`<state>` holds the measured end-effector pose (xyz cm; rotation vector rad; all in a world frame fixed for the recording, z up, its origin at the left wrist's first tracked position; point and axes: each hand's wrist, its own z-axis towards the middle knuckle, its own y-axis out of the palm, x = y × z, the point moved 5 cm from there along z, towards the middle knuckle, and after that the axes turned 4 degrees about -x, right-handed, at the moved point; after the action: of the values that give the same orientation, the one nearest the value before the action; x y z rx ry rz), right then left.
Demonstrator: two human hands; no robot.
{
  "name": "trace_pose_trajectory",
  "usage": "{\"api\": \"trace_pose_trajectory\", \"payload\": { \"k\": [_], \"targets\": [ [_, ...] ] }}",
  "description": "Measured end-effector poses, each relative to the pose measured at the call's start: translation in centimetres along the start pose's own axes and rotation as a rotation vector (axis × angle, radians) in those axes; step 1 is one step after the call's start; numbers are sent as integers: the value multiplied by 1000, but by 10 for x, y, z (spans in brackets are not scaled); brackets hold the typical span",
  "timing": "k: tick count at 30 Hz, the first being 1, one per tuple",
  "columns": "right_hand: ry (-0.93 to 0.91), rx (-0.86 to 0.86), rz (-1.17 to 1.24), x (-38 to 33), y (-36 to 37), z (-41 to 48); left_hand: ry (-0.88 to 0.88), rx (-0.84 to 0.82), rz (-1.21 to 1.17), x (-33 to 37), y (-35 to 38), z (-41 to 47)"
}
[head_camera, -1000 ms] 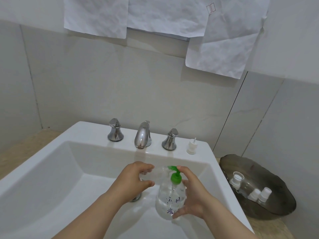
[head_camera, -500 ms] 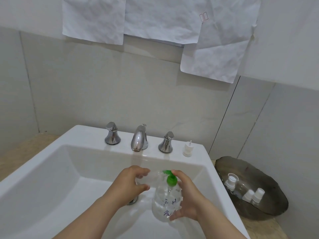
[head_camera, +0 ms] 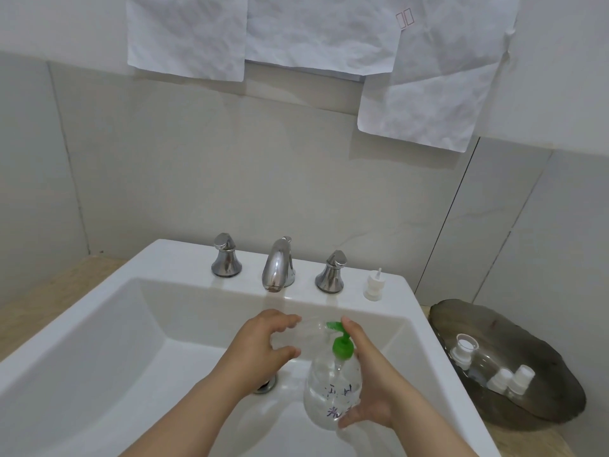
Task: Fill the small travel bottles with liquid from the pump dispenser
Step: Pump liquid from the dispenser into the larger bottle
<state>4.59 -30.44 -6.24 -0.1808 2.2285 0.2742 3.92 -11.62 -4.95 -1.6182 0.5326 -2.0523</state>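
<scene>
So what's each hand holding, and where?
Right hand: pump dispenser, round its body, forefinger atop the green pump. Left hand: small clear bottle, round its side.

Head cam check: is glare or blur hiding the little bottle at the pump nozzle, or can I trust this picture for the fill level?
Head view: sharp, evenly lit, with only soft shadows. The small clear bottle in the left hand nearly vanishes against the white sink, so its fill level is unreadable. The green pump head is crisp. The head view's edges bow from the wide-angle lens.
</scene>
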Motion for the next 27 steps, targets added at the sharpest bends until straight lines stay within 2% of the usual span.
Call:
{"api": "trace_pose_trajectory", "payload": {
  "k": [8, 27],
  "targets": [
    [-50, 107, -6, 3, -4, 3, -10, -15, -50, 1, 1, 0],
    [-61, 114, -108, 2, -4, 10, -50, -43, -4, -2, 4, -4]
  ]
}}
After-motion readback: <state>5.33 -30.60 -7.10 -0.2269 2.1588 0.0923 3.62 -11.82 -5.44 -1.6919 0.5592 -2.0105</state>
